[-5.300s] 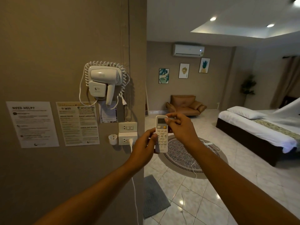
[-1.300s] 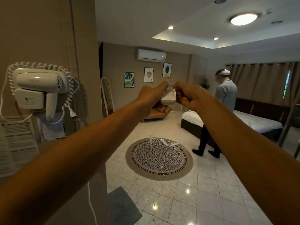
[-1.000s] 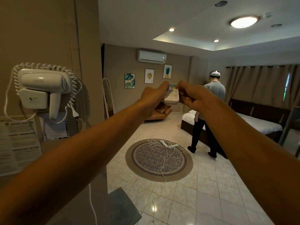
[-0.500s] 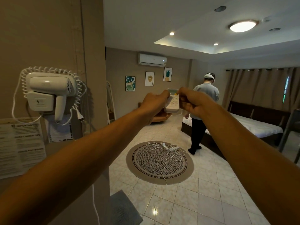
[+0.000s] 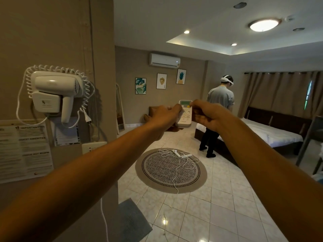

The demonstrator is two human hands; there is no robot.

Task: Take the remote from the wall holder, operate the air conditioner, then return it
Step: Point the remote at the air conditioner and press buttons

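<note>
I hold a white remote [image 5: 185, 114] out at arm's length with both hands, its screen end up and its buttons facing me. My left hand [image 5: 163, 117] grips its left edge and underside. My right hand [image 5: 205, 113] grips its right edge, with the thumb on the buttons near an orange key. The white air conditioner [image 5: 164, 60] hangs high on the far wall, above and beyond the remote. No wall holder for the remote is in view.
A wall corner [image 5: 103, 84] on my left carries a white hair dryer [image 5: 54, 92], printed notices [image 5: 26, 149] and a socket [image 5: 94, 146]. A person [image 5: 218, 116] stands by the bed [image 5: 272, 135]. A round rug [image 5: 170, 170] with white cables lies on the tiled floor.
The remote has tipped from nearly flat and pointed at the air conditioner to upright with its buttons facing me, and sits a little lower. The person by the bed has stepped rightwards.
</note>
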